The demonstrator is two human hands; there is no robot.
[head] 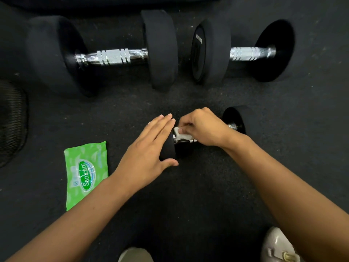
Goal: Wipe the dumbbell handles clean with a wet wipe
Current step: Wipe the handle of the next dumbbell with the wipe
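Observation:
A small black dumbbell [235,120] lies on the dark rubber floor in the middle of the view. My left hand [149,148] rests flat over its left head, fingers together, thumb under the head's near edge. My right hand [204,127] presses a folded white wet wipe [182,136] onto the chrome handle near that left head. Most of the handle is hidden under my right hand. Two larger dumbbells lie further away: one at the far left [111,56], one at the far right [251,53], both with bare chrome handles.
A green wet wipe pack [86,173] lies flat on the floor left of my left forearm. A dark mesh object [11,121] sits at the left edge. Pale shoes [277,246] show at the bottom edge.

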